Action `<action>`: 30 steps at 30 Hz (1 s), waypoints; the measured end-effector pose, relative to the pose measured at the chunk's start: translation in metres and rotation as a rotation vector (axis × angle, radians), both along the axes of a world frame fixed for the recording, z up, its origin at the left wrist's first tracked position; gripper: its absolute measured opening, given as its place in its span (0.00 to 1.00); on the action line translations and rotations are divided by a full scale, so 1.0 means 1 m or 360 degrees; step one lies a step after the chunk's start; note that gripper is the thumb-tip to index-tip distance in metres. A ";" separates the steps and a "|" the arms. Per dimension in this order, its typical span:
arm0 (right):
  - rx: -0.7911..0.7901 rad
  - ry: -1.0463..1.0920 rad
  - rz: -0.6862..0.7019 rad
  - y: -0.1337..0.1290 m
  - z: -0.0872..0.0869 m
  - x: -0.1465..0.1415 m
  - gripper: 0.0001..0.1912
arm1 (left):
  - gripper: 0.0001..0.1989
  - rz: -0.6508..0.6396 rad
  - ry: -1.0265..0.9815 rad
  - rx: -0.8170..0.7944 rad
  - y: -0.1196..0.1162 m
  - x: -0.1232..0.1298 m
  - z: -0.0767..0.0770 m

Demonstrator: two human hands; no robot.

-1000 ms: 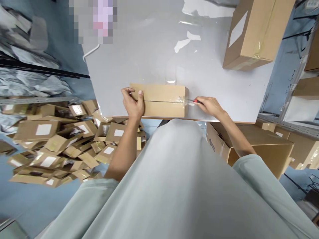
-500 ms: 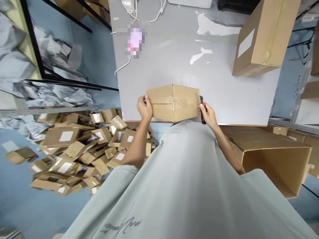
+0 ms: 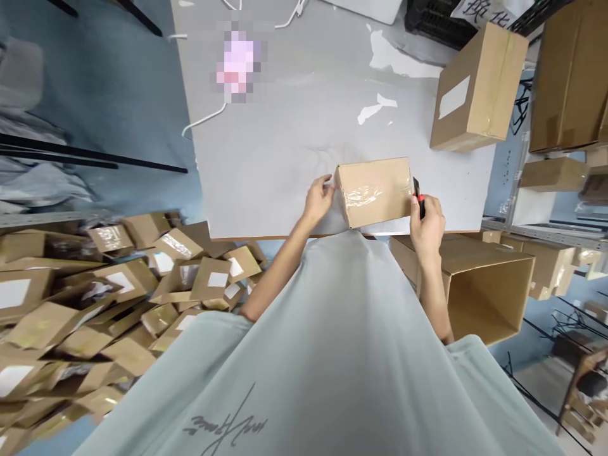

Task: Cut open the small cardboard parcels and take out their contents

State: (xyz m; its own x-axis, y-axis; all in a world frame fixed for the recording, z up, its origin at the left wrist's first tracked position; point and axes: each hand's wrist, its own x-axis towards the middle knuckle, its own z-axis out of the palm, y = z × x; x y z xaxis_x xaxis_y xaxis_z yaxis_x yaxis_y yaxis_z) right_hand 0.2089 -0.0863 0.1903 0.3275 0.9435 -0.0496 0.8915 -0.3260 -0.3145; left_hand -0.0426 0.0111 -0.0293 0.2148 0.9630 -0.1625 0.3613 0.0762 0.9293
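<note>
A closed brown cardboard box [image 3: 377, 193] with shiny clear tape across its left part rests near the front edge of the grey table [image 3: 266, 145]. My left hand [image 3: 319, 199] is beside the box's left end, its fingers apart and gripping nothing; whether a fingertip touches the cardboard I cannot tell. At the right end, my right hand [image 3: 427, 221] is closed around a black and red utility knife [image 3: 420, 197]. The knife points away from me, close to the box's right side.
A taller taped carton [image 3: 479, 95] with a white label stands at the table's back right. Below the right edge is a large open carton [image 3: 489, 297]. Several opened boxes [image 3: 128, 297] are heaped on the floor at left. A white cable [image 3: 204, 119] lies on the table.
The box has turned, and a taped face now shows instead of the creased, seamed one. My left hand has loosened from its end. My right hand still holds the knife. The view has shifted.
</note>
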 end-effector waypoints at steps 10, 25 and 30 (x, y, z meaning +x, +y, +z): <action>-0.0342 0.0265 -0.0059 -0.013 0.002 -0.078 0.25 | 0.22 -0.0125 -0.0210 0.0112 0.032 -0.011 0.102; -0.0538 0.0193 0.0313 0.013 0.016 -0.131 0.27 | 0.18 -0.0099 -0.0290 0.0075 0.033 -0.016 0.098; -0.0549 0.0145 0.0282 0.013 0.018 -0.137 0.27 | 0.17 -0.0077 -0.0268 0.0091 0.033 -0.020 0.097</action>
State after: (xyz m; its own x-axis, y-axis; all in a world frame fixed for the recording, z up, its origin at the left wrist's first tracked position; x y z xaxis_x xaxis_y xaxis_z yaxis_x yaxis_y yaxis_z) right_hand 0.0716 -0.0730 0.2083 0.1409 0.9078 -0.3950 0.9169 -0.2702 -0.2939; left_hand -0.0626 0.0440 0.0672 0.2808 0.9575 -0.0657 0.2019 0.0080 0.9794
